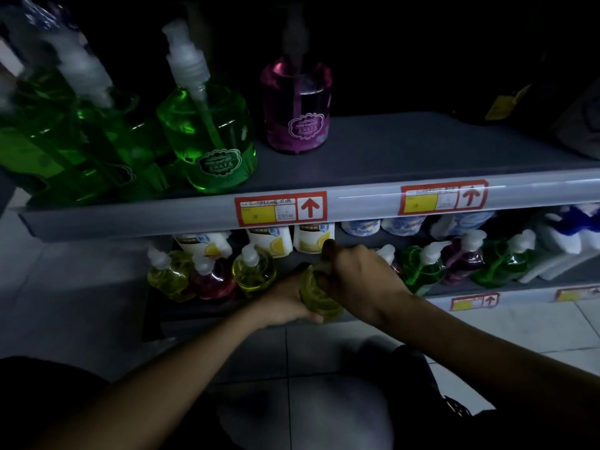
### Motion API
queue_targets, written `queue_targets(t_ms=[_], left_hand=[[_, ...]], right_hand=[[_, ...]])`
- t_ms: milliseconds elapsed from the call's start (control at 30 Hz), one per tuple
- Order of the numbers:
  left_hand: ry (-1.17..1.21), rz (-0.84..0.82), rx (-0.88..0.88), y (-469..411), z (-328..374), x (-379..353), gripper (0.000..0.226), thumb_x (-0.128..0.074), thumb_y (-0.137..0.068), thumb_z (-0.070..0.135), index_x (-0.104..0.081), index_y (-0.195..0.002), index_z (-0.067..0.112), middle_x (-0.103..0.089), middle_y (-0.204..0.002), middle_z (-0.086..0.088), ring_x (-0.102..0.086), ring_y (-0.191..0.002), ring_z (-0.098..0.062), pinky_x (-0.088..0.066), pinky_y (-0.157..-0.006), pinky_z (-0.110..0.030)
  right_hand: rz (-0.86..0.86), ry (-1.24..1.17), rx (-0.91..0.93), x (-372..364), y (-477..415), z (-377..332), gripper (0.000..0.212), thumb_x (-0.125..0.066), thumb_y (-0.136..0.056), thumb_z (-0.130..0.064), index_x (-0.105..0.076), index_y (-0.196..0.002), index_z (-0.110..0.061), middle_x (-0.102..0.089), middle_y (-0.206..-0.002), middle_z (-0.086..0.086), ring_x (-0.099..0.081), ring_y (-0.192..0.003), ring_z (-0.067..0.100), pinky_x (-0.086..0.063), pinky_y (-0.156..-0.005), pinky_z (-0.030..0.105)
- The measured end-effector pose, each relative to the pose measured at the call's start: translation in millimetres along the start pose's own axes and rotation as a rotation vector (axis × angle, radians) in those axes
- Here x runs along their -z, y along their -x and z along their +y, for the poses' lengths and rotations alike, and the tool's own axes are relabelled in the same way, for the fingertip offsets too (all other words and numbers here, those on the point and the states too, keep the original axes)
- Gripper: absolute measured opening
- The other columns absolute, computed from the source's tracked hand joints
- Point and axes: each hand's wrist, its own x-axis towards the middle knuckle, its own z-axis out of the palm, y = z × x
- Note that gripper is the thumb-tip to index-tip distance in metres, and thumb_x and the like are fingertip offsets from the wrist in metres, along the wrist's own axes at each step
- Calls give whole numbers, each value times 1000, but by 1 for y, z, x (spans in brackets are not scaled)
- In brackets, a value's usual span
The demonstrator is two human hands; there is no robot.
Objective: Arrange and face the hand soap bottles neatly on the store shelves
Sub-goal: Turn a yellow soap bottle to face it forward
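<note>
Below the upper shelf rail (pixel 357 203), a yellow soap bottle (pixel 319 295) was gripped round its body by the left hand (pixel 285 303) and at its pump neck by the right hand (pixel 360 277), being judged liquid-heavy, rigid and slippery.

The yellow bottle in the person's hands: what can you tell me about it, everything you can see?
The yellow bottle is a round, clear plastic hand soap bottle holding yellow-green liquid. It sits at the front edge of the lower shelf, roughly upright. The left hand cups its side and base; the right hand wraps over its top, hiding most of the pump. Its label cannot be seen. Similar yellow, pink and green bottles stand either side of it.
</note>
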Motion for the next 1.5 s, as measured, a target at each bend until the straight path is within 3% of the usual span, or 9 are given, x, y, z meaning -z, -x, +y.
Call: queue_targets(t_ms=[167,300,400,533,700,900,1000,1300,1500], left_hand=[[355,-178,-22,52,36,4,67,-76,-69,-8,-51,-123,22,-67,-118,1,-62,-112,-10,-51,-91,-25],[638,-249,-160,82,71,2,77,-87,-57,12,-54,-126,14,-63,-127,-9,-58,-120,-25,-51,-92,-36],[807,-304,-261,94,103,7,64,-91,-51,25,-71,-111,17,-68,-118,-8,-63,-111,-24,-53,-89,-37],[999,-155,-305,98,139,16,59,-98,-24,33,-79,-78,15,-76,-88,-4,-72,-83,-17,-58,-69,-30],[1106,-123,-390,95,166,16,62,-95,-41,34,-76,-97,13,-73,-105,-10,-70,-96,-22,-58,-74,-34],[846,55,-621,101,195,13,77,-84,-65,37,-47,-130,21,-60,-127,-10,-57,-116,-27,-50,-91,-39],[776,151,-691,108,217,12,69,-82,-67,40,-52,-125,19,-63,-122,-13,-59,-111,-28,-50,-92,-43],[111,493,-935,154,305,35,49,-68,-76,49,-55,-123,44,-67,-116,14,-67,-102,-16,-57,-75,-28],[-285,730,-970,151,389,78,46,-57,-89,31,-46,-132,41,-61,-120,25,-53,-113,9,-43,-94,-14]], right_hand=[[217,-348,27,45,33,-20,11,-65,-86,-24,-57,-87,-16,-62,-72,-6,-61,-66,12,-45,-58,25],[139,-890,76,102,44,-19,13,-58,-94,-18,-67,-100,-10,-63,-63,-1,-56,-53,12,-45,-51,20],[185,-1038,170,132,48,-8,23,-60,-92,-15,-64,-115,-18,-57,-73,9,-53,-63,14,-44,-58,22],[142,-991,202,149,57,13,33,-58,-88,-31,-63,-121,-26,-66,-114,6,-64,-108,22,-47,-95,49],[290,-1046,179,150,66,19,36,-56,-87,-48,-65,-114,-27,-70,-113,0,-66,-109,20,-51,-93,45],[685,-1020,241,156,70,6,51,-56,-82,-66,-59,-95,-17,-59,-96,20,-59,-87,35,-48,-79,56],[736,-1041,309,169,75,2,55,-59,-79,-66,-61,-109,-20,-65,-104,6,-63,-97,17,-53,-78,40],[837,-945,594,226,82,-9,74,-67,-83,-46,-38,-146,-24,-49,-142,2,-52,-129,20,-50,-97,41],[936,-765,663,315,53,-17,65,-60,-90,-9,-31,-147,-14,-53,-137,-1,-55,-125,16,-49,-100,42]])
